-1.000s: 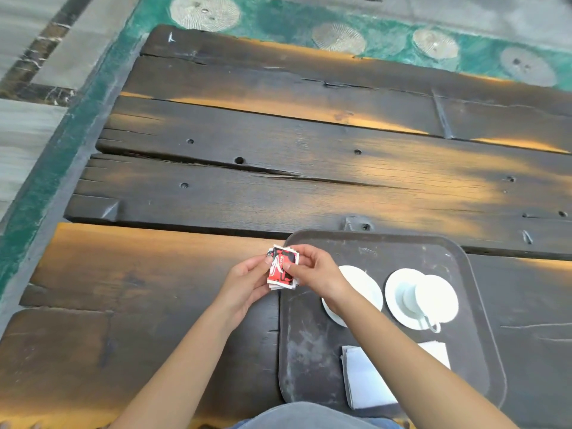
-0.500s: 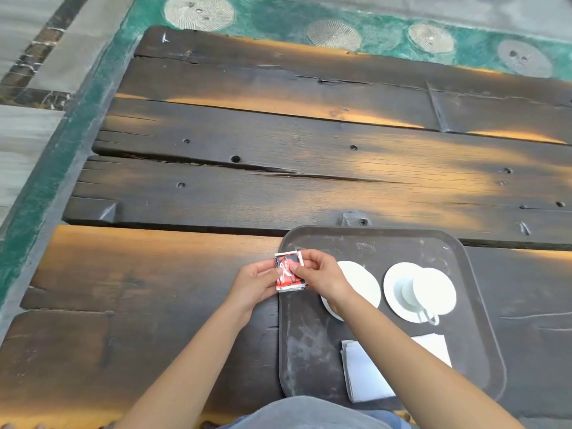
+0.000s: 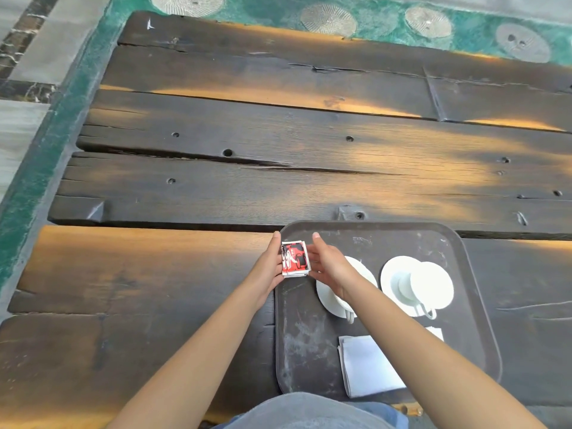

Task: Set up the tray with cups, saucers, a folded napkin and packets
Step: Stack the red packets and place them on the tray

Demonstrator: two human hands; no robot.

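Tray [image 3: 309, 335] holds cups [image 3: 430, 283], saucers [image 3: 393, 274], napkin [image 3: 368, 366] and packets [image 3: 295, 258], seemingly pressed between left hand [image 3: 269, 264] and right hand [image 3: 329, 264], both grips wide.

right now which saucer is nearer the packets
The left saucer, half hidden under the right hand, next to the packets; the other saucer lies farther right, in full view with its cup.

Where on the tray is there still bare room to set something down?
Free: the tray strip between far rim and the left saucer and right saucer; also the patch among packets, left saucer, napkin and left rim. Crowded: between saucers and napkin.
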